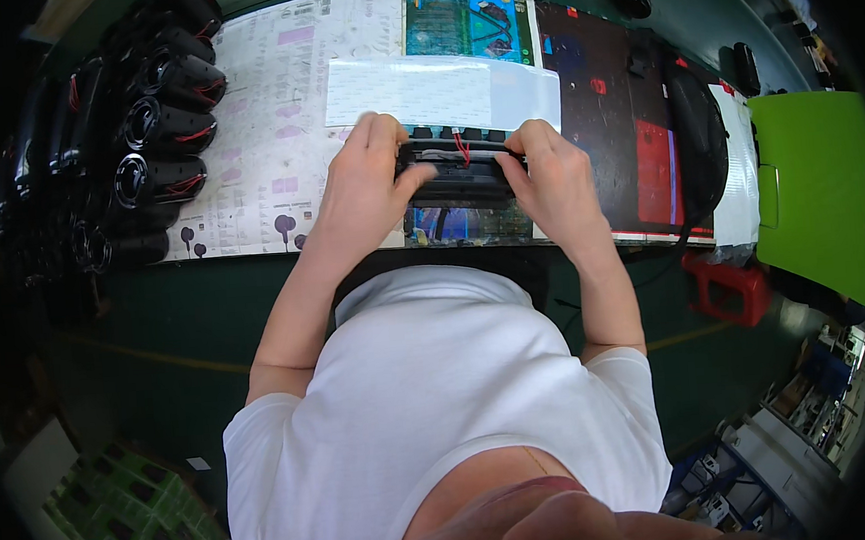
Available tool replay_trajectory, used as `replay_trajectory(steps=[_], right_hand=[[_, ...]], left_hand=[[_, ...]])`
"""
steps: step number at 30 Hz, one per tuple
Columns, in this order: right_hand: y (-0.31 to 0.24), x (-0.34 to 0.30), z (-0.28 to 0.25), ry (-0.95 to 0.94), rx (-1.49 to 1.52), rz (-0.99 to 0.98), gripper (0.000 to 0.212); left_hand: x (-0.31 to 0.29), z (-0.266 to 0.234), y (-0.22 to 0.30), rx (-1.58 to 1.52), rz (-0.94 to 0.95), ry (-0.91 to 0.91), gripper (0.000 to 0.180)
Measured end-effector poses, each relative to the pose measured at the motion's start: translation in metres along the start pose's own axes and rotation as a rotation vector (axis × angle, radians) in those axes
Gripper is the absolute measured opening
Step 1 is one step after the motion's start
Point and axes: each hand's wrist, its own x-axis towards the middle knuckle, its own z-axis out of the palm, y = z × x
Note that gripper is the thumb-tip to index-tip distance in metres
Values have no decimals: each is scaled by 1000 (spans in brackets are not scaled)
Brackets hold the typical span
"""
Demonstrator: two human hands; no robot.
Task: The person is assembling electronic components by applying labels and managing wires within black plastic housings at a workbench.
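Both hands hold a black rectangular part (466,172) with a red wire on top, just above the workbench. My left hand (366,179) grips its left end, thumb across the front. My right hand (551,176) grips its right end, fingers curled over the top edge. Beneath the part lies a blue-green board (469,222), mostly hidden by the hands. A clear plastic sheet (440,89) lies just beyond my fingers.
A stack of black round motor-like parts (158,139) with red wires sits at the left of the bench. A printed paper sheet (272,131) covers the bench top. A dark mat (608,127) lies to the right, a green bin (813,183) and a red stool (730,289) further right.
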Motion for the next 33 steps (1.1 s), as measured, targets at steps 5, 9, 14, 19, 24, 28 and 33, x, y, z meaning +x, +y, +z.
replay_trajectory(steps=[5,9,14,19,24,28,33], right_hand=[[-7,16,-3,-204,-262,-259,25],[-34,36,18,-237,-425,-328,24],[-47,41,36,-139,-476,-444,25],[-44,45,47,-79,-328,-468,30],[-10,31,6,-86,-51,-220,34],[17,6,0,-53,212,37,30],[19,6,4,-24,225,23,22]], left_hand=[[-6,20,-32,-156,258,-58,82],[-2,21,-32,-185,244,-71,80],[-5,24,-37,-157,232,-37,78],[-5,23,-37,-148,253,-48,78],[-3,16,-40,-371,236,0,61],[8,16,-43,-477,190,-8,41],[19,19,-34,-421,199,48,14]])
